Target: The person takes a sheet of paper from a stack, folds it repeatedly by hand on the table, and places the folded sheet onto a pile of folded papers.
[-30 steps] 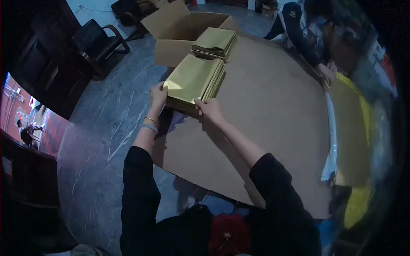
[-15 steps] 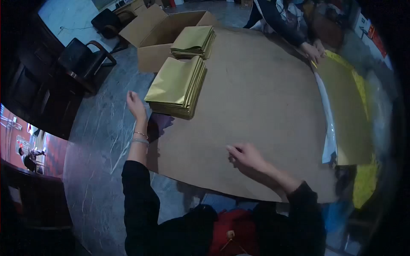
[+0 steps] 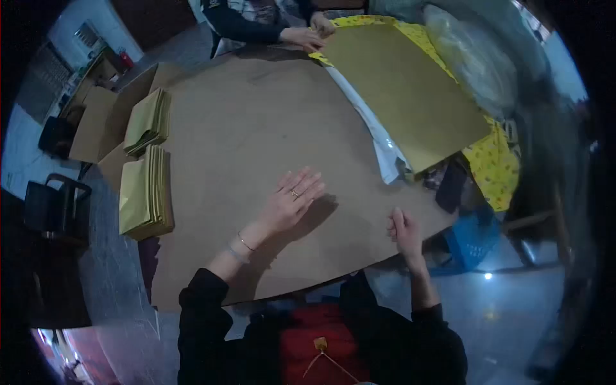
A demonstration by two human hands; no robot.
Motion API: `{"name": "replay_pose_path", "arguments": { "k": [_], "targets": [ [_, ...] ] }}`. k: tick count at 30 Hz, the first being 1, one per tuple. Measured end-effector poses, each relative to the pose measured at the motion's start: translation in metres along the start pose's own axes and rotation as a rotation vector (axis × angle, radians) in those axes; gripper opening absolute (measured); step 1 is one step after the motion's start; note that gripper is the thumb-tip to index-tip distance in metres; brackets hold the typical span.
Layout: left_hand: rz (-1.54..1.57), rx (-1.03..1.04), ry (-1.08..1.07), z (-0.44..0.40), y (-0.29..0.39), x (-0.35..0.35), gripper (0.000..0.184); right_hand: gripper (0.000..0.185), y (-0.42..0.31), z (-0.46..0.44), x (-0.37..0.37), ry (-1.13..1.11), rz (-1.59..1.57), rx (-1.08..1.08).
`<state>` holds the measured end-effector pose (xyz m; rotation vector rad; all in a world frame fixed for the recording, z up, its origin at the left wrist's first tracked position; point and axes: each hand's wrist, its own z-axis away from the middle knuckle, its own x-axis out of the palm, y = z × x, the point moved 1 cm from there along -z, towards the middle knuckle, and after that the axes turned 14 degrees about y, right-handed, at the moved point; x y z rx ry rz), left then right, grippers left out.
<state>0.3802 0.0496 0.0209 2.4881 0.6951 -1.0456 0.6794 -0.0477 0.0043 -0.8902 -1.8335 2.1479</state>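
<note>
My left hand [image 3: 292,204] is over the middle of the brown table surface [image 3: 256,128], fingers stretched out, a ring on one finger, nothing held. Near the right front edge, my right hand [image 3: 404,230] is closed with the thumb on top; whatever it might hold is hidden. Two stacks of gold folded sheets lie at the left edge, a nearer stack [image 3: 142,196] and a farther stack [image 3: 146,122]. Beyond my right hand lies a large gold sheet [image 3: 410,96] with a white strip [image 3: 369,122] along its left side.
Across the table, a person's hands [image 3: 314,35] touch the gold sheet's far corner. Yellow patterned material [image 3: 497,167] shows beside that sheet, with clear plastic [image 3: 475,61] behind. A cardboard box [image 3: 96,125] stands left, a blue basket [image 3: 473,237] at right below the edge.
Both my hands have left the near gold stack; the left opened out over the table and the right moved right. The view has turned right, bringing the large gold sheet closer to the middle.
</note>
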Motion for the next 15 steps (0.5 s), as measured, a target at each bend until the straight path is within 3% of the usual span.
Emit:
{"name": "replay_pose_path", "arguments": {
  "k": [2, 3, 5, 8, 10, 11, 12, 14, 15],
  "targets": [
    [0.065, 0.054, 0.022, -0.03, 0.009, 0.027, 0.044, 0.034, -0.005, -0.009, -0.02, 0.068, 0.008, -0.07],
    [0.097, 0.077, 0.036, -0.047, 0.013, 0.04, 0.043, 0.032, 0.001, -0.014, -0.027, 0.128, -0.043, 0.031],
    [0.147, 0.076, 0.003, -0.073, 0.022, 0.059, 0.043, 0.03, 0.017, -0.028, -0.044, 0.182, -0.072, 0.013],
    [0.234, 0.135, 0.115, -0.102, 0.027, 0.091, 0.031, 0.019, 0.023, -0.046, -0.068, 0.25, -0.036, -0.061],
    [0.266, 0.144, 0.111, -0.114, 0.024, 0.112, 0.029, 0.015, 0.015, -0.056, -0.082, 0.433, 0.275, -0.489],
    [0.288, 0.143, 0.109, -0.117, 0.024, 0.119, 0.026, 0.027, 0.028, -0.069, -0.094, 0.452, 0.536, -0.654],
    [0.291, 0.082, 0.011, -0.126, 0.031, 0.114, 0.027, 0.027, 0.036, -0.074, -0.098, 0.455, 0.539, -0.648],
    [0.32, 0.084, 0.024, -0.133, 0.034, 0.124, 0.027, 0.053, 0.053, -0.083, -0.105, 0.67, 0.82, -0.54],
    [0.343, 0.081, 0.034, -0.137, 0.033, 0.13, 0.027, 0.053, 0.053, -0.085, -0.107, 0.676, 0.821, -0.536]
  ]
}}
